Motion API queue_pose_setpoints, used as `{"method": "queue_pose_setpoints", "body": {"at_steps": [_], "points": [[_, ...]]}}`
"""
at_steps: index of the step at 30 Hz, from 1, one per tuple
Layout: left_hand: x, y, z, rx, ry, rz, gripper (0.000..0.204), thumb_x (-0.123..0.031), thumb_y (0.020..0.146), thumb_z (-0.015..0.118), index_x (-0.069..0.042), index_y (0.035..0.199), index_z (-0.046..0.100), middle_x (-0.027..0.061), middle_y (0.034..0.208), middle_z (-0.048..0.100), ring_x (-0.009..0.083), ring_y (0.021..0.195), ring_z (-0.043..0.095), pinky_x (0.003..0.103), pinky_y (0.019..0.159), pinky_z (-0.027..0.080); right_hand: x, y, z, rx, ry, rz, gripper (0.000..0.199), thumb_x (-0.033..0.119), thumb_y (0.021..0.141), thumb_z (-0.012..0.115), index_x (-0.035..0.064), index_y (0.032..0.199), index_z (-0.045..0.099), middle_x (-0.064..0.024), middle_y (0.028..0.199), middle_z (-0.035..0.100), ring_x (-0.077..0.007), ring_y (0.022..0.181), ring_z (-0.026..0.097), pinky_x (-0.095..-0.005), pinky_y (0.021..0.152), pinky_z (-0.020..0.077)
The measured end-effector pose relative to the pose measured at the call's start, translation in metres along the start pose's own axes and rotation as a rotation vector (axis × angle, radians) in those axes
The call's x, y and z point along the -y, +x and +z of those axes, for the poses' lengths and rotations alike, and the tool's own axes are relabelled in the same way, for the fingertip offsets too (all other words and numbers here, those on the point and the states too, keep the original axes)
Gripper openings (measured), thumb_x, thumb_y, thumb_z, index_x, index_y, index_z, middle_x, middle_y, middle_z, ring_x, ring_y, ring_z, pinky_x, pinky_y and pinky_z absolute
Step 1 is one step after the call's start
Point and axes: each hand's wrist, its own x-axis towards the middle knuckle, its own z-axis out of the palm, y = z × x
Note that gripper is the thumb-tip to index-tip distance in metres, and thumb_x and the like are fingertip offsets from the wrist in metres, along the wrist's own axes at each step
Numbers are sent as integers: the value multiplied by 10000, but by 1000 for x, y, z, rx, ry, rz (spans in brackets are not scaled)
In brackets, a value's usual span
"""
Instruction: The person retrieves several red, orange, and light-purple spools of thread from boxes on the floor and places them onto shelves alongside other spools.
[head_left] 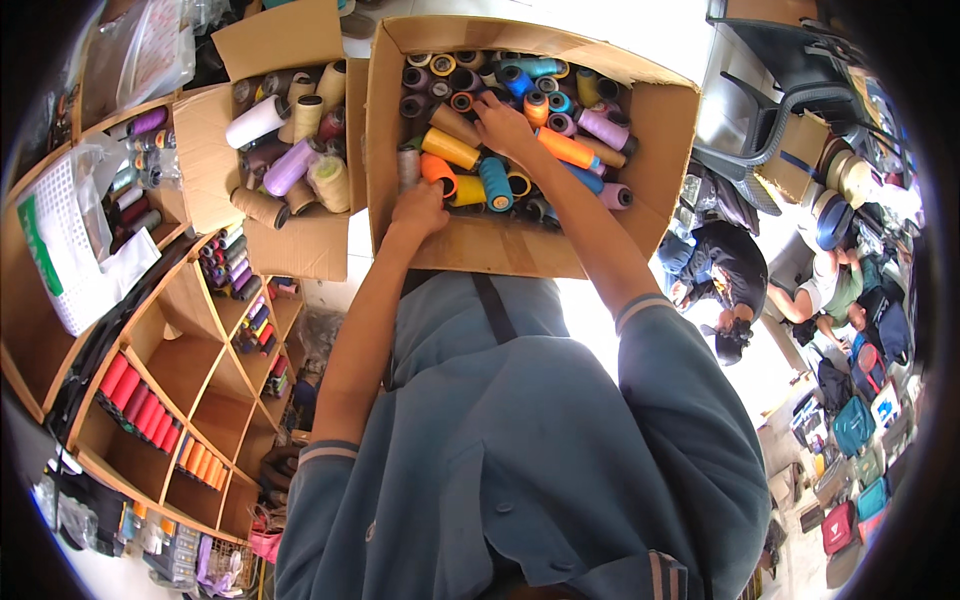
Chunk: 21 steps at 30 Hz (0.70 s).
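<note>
A large cardboard box [660,150] in front of me holds many thread spools in mixed colours. My left hand [421,206] is at its near left part, fingers closed at the lower end of an orange thread spool [437,170]. My right hand [503,126] reaches deeper among the spools, its fingers stretched out and apart beside a brown thread spool [455,123]. A yellow-orange spool [450,149] and a blue spool [495,182] lie between my hands. Under my right forearm is a bright orange spool [567,149].
A smaller open cardboard box [300,250] of cone spools stands at the left. Wooden shelving [165,350] with rows of spools runs down the left side. A dark chair [750,150] is at the right; beyond it are other people [730,270] and several bags [852,422].
</note>
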Motion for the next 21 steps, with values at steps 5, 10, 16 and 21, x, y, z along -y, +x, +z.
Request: {"method": "queue_pose_setpoints", "body": {"at_steps": [5,10,16,21], "points": [[0,0,-1,-3,27,23,455,-220,752,697,-52,1154,566,168,1118,582,331,1039,602,424,874,504,6,19,-5,-38,-198,-82,360,157,790,596,112,1147,575,-73,1273,505,-305,996,622,-414,832,523],[-4,-2,-6,23,17,-16,440,-219,748,702,-60,1138,575,165,1122,584,330,1024,610,425,868,507,4,18,-15,136,-243,66,448,107,772,575,114,1220,552,-83,1363,476,-309,963,624,-409,823,515],[-1,-3,-3,-14,-27,5,404,-205,741,706,-60,1100,591,148,1120,592,332,1022,610,429,860,508,-9,-7,-7,-77,-348,-47,445,129,736,619,102,1178,568,-109,1322,495,-314,944,611,-413,769,477],[1,-4,-1,-16,-58,1,403,-198,738,706,-59,1098,592,145,1135,591,329,1030,606,428,868,504,3,-11,-27,-292,-271,102,446,141,740,615,21,1159,525,-149,1267,506,-320,933,596,-423,799,479]]}}
